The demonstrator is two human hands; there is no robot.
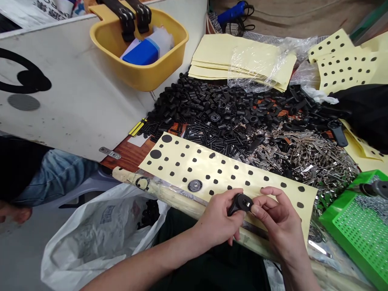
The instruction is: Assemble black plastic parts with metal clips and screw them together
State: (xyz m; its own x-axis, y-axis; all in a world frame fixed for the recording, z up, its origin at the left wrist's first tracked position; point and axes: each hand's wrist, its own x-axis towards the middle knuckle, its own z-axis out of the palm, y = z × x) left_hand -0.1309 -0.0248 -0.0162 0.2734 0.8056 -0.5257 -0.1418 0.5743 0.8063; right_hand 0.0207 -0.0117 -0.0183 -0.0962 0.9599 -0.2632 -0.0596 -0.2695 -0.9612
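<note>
My left hand is closed around a black plastic part with a round head and a small metallic bit near its middle. From the right, my right hand pinches the edge of the same part between thumb and fingers. Both hands are above a yellow sheet dotted with black stickers. A dark ribbed disc lies on that sheet, left of my hands. Whether a smaller piece sits between my right fingertips is hidden.
Behind the sheet are heaps of black plastic parts, black screw-like pieces and thin metal pieces. A green basket stands right, a yellow bin hangs left. Below is a white bag; a person's jeans show left.
</note>
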